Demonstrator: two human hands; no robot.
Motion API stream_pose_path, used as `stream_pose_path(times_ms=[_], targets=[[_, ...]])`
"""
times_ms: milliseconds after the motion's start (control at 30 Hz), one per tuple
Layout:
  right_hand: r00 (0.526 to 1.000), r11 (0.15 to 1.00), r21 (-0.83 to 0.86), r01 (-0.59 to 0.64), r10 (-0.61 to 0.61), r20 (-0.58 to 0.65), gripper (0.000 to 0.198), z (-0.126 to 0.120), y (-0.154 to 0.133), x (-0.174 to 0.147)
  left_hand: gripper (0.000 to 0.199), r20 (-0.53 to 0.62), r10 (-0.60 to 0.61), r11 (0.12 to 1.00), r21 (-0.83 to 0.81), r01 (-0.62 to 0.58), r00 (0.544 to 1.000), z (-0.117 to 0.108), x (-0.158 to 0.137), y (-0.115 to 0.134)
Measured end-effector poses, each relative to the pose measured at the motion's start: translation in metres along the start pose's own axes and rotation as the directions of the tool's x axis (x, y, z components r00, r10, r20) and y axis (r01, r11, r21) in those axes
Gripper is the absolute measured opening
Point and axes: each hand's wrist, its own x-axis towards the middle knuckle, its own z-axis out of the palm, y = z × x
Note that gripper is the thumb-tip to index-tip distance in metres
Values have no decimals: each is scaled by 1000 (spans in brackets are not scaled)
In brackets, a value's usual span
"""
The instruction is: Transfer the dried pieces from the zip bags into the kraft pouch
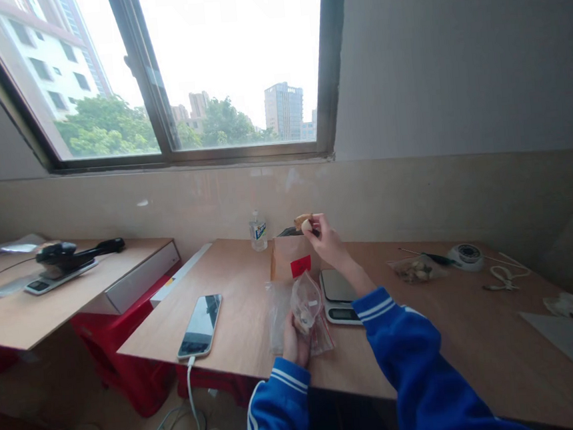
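My left hand (296, 342) is closed round the lower part of a clear plastic bag (306, 297), whose mouth gapes upward. What lies in the bottom of the bag is mostly hidden by my fingers. Raised above an open cardboard box (283, 259), my right hand (327, 239) pinches a small brown and pale piece (303, 223) that looks like dried mushroom; its exact kind is unclear. Flat clear bags (276, 316) lie on the table under my left hand. A digital kitchen scale (344, 313) sits just right of the bag, partly behind my right forearm.
A phone (200, 326) on a white cable lies at the table's left. A clear bottle (258, 232) stands at the back. To the right are a bag of pale pieces (418, 269), a white round device (465, 257) and a cable (503, 277). Red stools (128, 349) fill the gap between tables.
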Motion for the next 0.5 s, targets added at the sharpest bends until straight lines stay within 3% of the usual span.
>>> stream_pose_path(times_ms=[100,200,300,400,500], targets=[[943,965,-195,173,-106,314,17,7,9,28,32,-10,-15,1000,-6,15,1000,-1,0,0],[876,917,-320,239,-61,479,28,11,18,34,32,-10,-6,1000,13,6,1000,-3,2,0],[862,854,-436,285,-29,506,33,13,18,26,31,21,-12,1000,27,11,1000,-6,4,0],[909,791,-522,319,-99,406,38,14,13,14,30,38,-34,999,34,33,999,-6,5,0],[923,811,-475,341,-194,332,47,15,8,4,31,39,-19,998,54,17,999,-6,6,-1]])
